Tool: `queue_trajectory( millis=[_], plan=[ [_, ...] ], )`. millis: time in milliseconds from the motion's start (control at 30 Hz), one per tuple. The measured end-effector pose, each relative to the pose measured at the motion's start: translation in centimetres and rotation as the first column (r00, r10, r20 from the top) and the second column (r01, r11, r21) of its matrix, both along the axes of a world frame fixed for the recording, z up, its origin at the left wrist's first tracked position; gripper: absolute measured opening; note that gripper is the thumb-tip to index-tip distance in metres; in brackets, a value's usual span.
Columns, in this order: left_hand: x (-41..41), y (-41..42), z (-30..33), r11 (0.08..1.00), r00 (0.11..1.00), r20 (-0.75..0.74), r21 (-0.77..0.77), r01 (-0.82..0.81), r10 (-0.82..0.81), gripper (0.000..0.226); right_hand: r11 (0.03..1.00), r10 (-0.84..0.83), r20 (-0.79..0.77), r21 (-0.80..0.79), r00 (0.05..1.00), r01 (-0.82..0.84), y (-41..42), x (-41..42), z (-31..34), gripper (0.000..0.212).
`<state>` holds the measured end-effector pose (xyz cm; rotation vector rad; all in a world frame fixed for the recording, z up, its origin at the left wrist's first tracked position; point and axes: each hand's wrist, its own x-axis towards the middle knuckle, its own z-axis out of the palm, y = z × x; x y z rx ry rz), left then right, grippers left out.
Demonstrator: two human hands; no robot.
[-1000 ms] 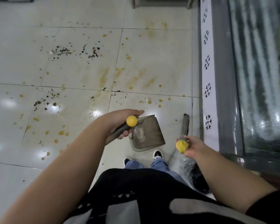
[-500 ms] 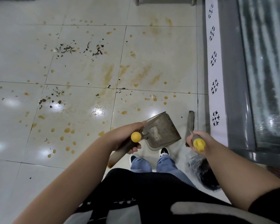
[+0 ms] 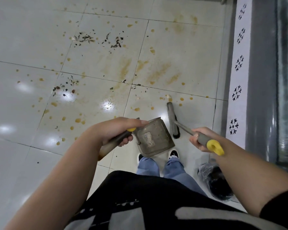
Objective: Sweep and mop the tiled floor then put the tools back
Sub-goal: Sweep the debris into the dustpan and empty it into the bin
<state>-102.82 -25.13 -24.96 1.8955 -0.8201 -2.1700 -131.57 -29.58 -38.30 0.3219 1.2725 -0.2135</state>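
My left hand (image 3: 114, 130) grips the grey, yellow-tipped handle of a grey dustpan (image 3: 154, 138), which hangs tilted above my shoes. My right hand (image 3: 200, 138) grips the grey handle of a broom just below its yellow end cap. The broom head (image 3: 172, 119), grey with dark bristles, sits low over the floor ahead of the dustpan. The pale tiled floor (image 3: 32, 39) carries dark crumbs (image 3: 96, 39), a second crumb patch (image 3: 65, 87) and orange-brown stains (image 3: 156, 72) with many small orange drops.
A grey glass door frame with a white snowflake-patterned strip (image 3: 239, 67) runs down the right side. A bin lined with a black bag (image 3: 214, 181) stands by my right leg. Furniture legs show at the top edge.
The view has tipped down and my hands have moved up the frame. The broom head has swung forward and left, now in front of the dustpan; its handle slants more to the right.
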Motion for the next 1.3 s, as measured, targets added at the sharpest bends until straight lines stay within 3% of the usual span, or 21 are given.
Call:
queue_trajectory(
  millis=[133, 300, 400, 567, 667, 867, 1200, 1300],
  plan=[
    [1.0, 0.2, 0.9, 1.000, 0.998, 0.048, 0.000, -0.031, 0.031, 0.027, 0.994, 0.080, -0.039, -0.070, 0.996, -0.082, -1.0, 1.2, 0.2, 0.028],
    [2.0, -0.1, 1.5, 0.993, 0.987, 0.114, 0.018, -0.118, 0.115, 0.036, 0.993, 0.028, -0.021, -0.114, 0.999, -0.030, -0.6, 1.6, 1.5, 0.025],
    [2.2, -0.4, 1.6, 0.992, 0.982, 0.145, 0.014, -0.126, 0.123, 0.051, 0.986, 0.097, -0.107, -0.127, 0.990, -0.110, -0.2, 1.6, 2.0, 0.025],
    [0.7, -1.0, 1.8, 0.988, 0.974, 0.173, 0.023, -0.155, 0.149, 0.050, 0.961, 0.190, -0.234, -0.153, 0.953, -0.229, 0.1, 2.3, 1.1, 0.029],
    [-0.6, -1.3, 1.9, 0.984, 0.970, 0.175, 0.012, -0.175, 0.171, 0.050, 0.988, 0.104, -0.139, -0.097, 0.985, -0.118, 0.0, 1.3, 0.7, 0.025],
    [-1.8, -2.3, 1.9, 0.973, 0.958, 0.169, -0.025, -0.231, 0.232, 0.050, 0.995, 0.064, -0.059, -0.076, 0.996, -0.069, -1.6, -0.8, 0.3, 0.022],
    [-1.9, -4.2, 1.8, 0.976, 0.963, 0.163, -0.064, -0.207, 0.215, 0.054, 0.974, -0.145, -0.030, -0.183, 0.989, 0.138, -3.9, -0.9, 1.9, 0.017],
    [-1.9, -4.2, 1.7, 0.975, 0.964, 0.145, -0.066, -0.213, 0.221, 0.053, 0.963, -0.149, -0.051, -0.233, 0.988, 0.133, -5.2, -0.4, 2.9, 0.017]
  ],
)
